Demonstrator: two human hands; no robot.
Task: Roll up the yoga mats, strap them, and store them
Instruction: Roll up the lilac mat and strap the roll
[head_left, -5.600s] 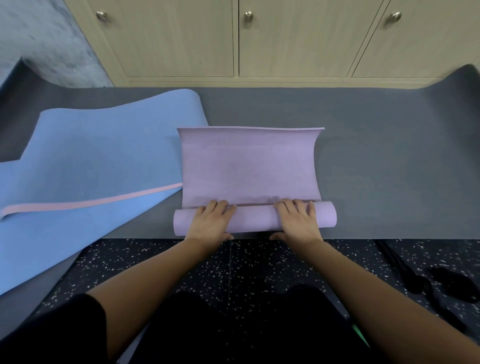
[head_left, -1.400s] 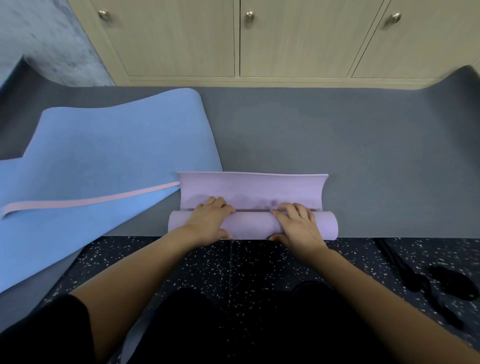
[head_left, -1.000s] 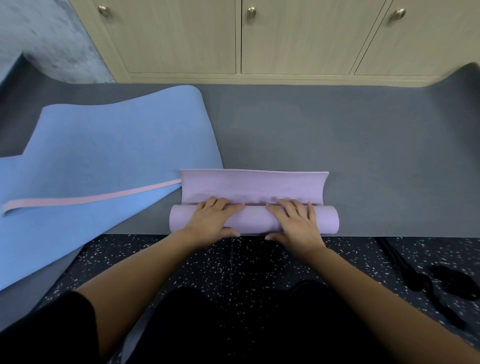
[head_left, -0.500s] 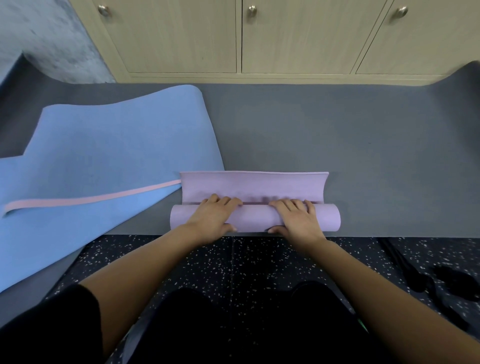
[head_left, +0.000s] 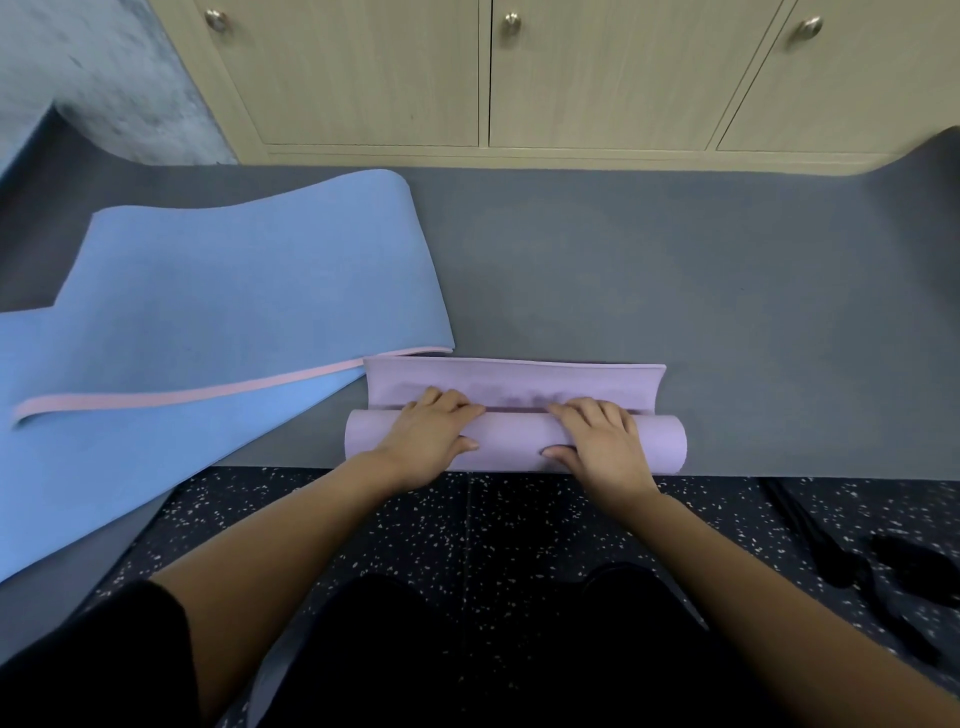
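Since its flat tail has shortened to a strip, the lilac foam yoga mat (head_left: 510, 435) is nearly rolled; both grips, left hand (head_left: 428, 441) and right hand (head_left: 605, 448), clamp it.

Left hand (head_left: 431, 441) and right hand (head_left: 602, 447) grip the part-rolled lilac mat (head_left: 514, 441); blue mat (head_left: 234, 291) alongside.
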